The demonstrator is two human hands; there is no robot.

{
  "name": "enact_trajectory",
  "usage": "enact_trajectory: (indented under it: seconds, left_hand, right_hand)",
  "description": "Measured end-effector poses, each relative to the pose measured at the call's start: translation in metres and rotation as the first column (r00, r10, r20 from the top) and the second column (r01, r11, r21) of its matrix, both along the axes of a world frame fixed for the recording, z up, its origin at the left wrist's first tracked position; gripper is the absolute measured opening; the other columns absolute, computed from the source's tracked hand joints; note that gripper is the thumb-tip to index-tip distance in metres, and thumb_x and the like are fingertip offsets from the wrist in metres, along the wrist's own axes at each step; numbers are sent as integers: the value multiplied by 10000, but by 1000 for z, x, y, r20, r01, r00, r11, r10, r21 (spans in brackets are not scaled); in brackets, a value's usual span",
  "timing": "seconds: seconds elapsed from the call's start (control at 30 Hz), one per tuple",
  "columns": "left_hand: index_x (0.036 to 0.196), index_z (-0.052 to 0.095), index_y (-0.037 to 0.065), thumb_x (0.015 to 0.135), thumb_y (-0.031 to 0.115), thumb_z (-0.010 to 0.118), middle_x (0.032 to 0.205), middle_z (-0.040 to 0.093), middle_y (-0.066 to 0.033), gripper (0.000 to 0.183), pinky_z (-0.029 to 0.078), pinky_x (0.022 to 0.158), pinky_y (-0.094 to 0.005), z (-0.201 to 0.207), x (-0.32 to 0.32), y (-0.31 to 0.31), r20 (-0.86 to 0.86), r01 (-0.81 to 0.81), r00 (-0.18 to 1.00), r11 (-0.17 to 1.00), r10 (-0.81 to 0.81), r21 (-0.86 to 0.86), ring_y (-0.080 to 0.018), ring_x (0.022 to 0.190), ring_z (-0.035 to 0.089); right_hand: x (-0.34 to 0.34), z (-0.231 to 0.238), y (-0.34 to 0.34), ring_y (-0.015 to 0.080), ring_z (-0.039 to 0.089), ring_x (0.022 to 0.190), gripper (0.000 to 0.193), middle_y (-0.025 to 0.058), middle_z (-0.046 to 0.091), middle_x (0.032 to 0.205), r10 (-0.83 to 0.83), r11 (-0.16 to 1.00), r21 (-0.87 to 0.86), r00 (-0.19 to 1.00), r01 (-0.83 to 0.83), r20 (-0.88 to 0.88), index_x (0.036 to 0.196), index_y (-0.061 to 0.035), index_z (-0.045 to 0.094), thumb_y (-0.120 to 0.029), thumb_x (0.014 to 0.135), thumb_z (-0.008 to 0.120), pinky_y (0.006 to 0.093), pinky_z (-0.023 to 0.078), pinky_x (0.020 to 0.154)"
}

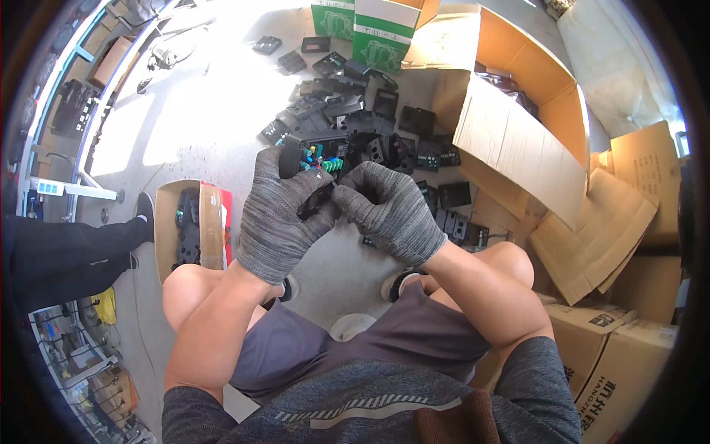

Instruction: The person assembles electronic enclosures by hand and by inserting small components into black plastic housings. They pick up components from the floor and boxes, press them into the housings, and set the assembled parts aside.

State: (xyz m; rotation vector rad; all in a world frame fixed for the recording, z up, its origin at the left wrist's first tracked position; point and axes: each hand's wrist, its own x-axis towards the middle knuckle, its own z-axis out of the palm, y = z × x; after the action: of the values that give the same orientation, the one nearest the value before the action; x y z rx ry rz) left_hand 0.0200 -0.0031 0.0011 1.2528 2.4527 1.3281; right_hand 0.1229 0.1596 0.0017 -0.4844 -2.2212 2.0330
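Both of my hands wear grey knitted gloves and meet in front of me, above the floor. My left hand (277,214) is closed round a black plastic housing with an exposed circuit board (319,157), which carries green terminal blocks and small coloured parts. A small dark piece (318,201) shows between the thumb and fingers of that hand. Close beside it, my right hand (392,211) has its fingers curled, thumb and fingertips drawn together at the housing's near right side. What the right fingertips pinch, if anything, is hidden.
Beyond my hands, black plastic cases (362,122) lie heaped on the floor. Green-and-white boxes (381,37) and an open cardboard carton (518,140) stand behind. A small carton (168,229) holds black parts. Another person's leg (74,248) reaches in from the left. Flattened cardboard (592,229) leans at right.
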Motion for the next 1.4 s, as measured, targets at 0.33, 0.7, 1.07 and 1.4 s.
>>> enact_trajectory:
  seconds: [0.33,0.7,1.07,1.4]
  left_hand:
    - [1072,712,68,850,15,725,1118,539,-124,229,562,864,-331,3,0,-2,133,-34,991,999,31,26,-237,1006,649]
    - [1096,695,70,897,-14,661,1105,531,-74,219,548,803,-278,4,2,-9,311,-13,950,997,-11,74,-147,919,631]
    - [1537,263,131,867,69,756,1282,549,-133,834,555,925,-326,-4,-9,-18,567,-77,819,961,-92,267,-178,1092,620]
    - [1524,220,191,818,43,817,1249,585,-116,936,599,841,-314,0,-6,-14,779,-302,627,918,-12,258,-179,1034,651]
  right_hand:
    - [-3,-11,10,133,644,643,193,116,706,732,-95,976,189,994,104,-56,883,3,699,-185,891,741,313,536,619]
    - [-10,-22,12,152,599,564,262,54,635,689,-45,998,-47,996,49,79,870,-36,644,-279,927,723,313,489,521]
    - [2,-15,8,138,587,734,224,28,585,918,137,676,-730,991,-98,-6,1102,-77,542,-160,914,633,254,504,624]
    - [2,-9,7,154,655,879,285,78,604,1014,71,879,-432,952,-200,-297,1197,-34,533,48,928,576,301,588,764]
